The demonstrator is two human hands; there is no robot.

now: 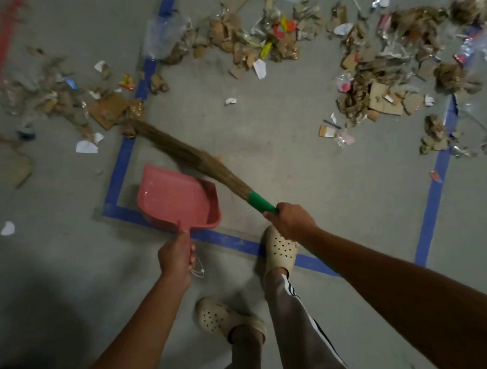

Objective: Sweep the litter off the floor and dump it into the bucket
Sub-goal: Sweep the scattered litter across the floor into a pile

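My right hand point(290, 220) grips the green handle of a grass broom point(186, 156), whose bristles stretch up and left, their tip at cardboard scraps point(107, 110). My left hand point(174, 257) holds the handle of a pink dustpan point(176, 199), which looks empty and lies over the blue tape corner, its mouth facing up and left. Litter of torn cardboard, paper and plastic wrappers spreads across the top: one heap at the top middle point(248, 38), another at the right point(382, 91). No bucket is in view.
Blue tape point(433, 197) marks a square on the grey concrete floor; red tape point(0, 46) runs at the top left. My two feet in cream clogs point(280, 248) stand at the square's near edge. Stray white paper bits point(86, 147) lie at the left.
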